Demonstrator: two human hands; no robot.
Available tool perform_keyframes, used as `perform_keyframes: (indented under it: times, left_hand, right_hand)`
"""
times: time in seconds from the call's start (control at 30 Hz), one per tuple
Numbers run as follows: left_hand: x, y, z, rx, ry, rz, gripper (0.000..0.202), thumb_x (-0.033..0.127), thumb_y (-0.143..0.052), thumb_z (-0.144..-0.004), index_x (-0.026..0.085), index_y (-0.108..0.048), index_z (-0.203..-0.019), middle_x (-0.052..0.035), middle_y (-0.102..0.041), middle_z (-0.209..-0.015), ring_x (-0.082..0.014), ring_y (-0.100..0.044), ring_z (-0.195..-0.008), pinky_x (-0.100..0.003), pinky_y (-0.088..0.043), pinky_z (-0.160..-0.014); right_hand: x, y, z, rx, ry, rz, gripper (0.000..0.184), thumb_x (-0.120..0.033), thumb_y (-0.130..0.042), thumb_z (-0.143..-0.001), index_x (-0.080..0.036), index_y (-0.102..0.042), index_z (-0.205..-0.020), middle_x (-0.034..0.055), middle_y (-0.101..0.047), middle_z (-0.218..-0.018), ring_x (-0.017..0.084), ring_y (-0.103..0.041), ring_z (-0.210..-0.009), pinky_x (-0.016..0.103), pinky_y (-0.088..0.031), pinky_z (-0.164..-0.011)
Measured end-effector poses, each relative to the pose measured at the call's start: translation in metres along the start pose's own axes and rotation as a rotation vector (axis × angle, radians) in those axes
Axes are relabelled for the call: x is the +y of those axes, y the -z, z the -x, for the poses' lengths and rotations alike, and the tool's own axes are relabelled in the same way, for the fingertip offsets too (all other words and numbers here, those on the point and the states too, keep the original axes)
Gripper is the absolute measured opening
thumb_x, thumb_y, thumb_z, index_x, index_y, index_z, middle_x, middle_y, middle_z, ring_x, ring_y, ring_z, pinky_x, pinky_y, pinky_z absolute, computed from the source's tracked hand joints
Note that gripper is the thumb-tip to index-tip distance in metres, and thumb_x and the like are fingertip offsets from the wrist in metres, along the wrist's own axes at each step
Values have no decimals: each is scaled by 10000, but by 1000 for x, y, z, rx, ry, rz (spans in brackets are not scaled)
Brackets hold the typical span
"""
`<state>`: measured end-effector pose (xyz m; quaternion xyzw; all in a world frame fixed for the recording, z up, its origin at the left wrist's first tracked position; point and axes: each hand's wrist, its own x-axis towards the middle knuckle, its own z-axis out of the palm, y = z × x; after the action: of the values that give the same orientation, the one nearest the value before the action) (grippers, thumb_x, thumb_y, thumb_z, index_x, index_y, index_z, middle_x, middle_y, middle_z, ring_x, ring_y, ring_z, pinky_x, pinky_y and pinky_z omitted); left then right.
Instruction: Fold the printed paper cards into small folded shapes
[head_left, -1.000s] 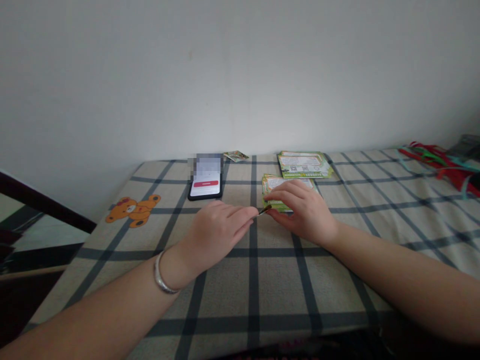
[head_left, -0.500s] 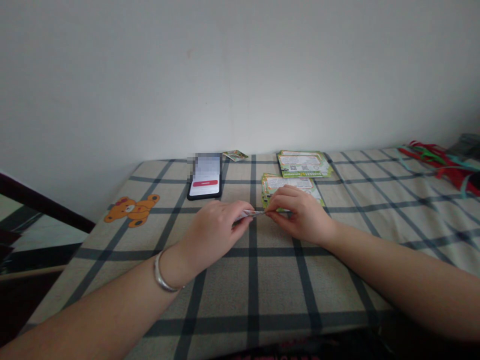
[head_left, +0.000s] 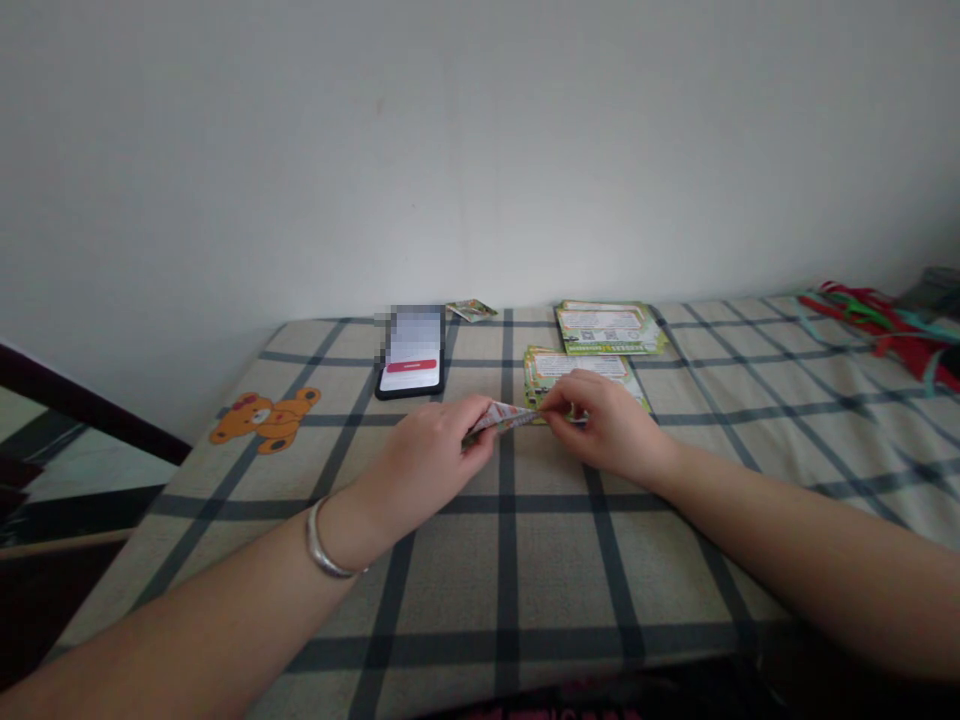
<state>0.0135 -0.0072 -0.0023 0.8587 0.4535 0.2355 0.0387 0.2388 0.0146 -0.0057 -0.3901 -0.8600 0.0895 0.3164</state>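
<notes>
A small folded piece of printed paper (head_left: 508, 414), narrowing to a point on the right, is held just above the checked cloth. My left hand (head_left: 439, 447), with a silver bangle at the wrist, pinches its wide end between thumb and fingers. The thumb and fingertips of my right hand (head_left: 600, 418) are closed on the pointed tip. Behind the right hand lies a stack of green-edged printed sheets (head_left: 544, 368), partly covered by that hand. A second stack of the same sheets (head_left: 606, 325) sits farther back.
A phone (head_left: 411, 355) with a lit screen lies left of centre. Near the wall is a small folded paper piece (head_left: 472, 310). An orange bear picture (head_left: 264, 420) marks the cloth (head_left: 457, 590) at left. Red and green ribbons or straps (head_left: 877, 320) lie at far right.
My right hand has shifted slightly right, and the left slightly left. More of the folded paper's face shows between them, tilted toward me. Both hands still hold it.
</notes>
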Motion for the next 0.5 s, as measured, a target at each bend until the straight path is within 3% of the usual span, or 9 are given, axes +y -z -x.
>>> perform_keyframes:
  times: [0.2, 0.37, 0.5]
  left_hand:
    - [0, 3, -2, -13, 50, 101, 162, 172, -502, -866, 170, -621, -977, -10, -664, -792, -142, -620, -685, -242, -430, -595]
    - [-3, 0, -2, -27, 30, 74, 138, 177, -503, -861, 174, -619, -935, -9, -654, -766, -144, -612, -685, -245, -417, -599]
    - [-4, -2, -1, -13, -28, 33, 107, 182, -498, -867, 173, -604, -853, 1, -629, -719, -135, -582, -644, -242, -377, -569]
  right_hand:
    - [5, 0, 0, 18, -77, -18, 94, -173, -559, -815, -182, -652, -823, 28, -644, -748, 153, -558, -711, 269, -417, -627]
    - [2, 1, -1, -37, 36, -8, 71, -175, -578, -814, -186, -647, -826, 21, -637, -737, 156, -549, -728, 279, -421, -667]
    - [-1, 2, -2, -25, 26, -16, 90, -157, -562, -820, -181, -644, -793, 14, -618, -702, 145, -531, -695, 258, -397, -624]
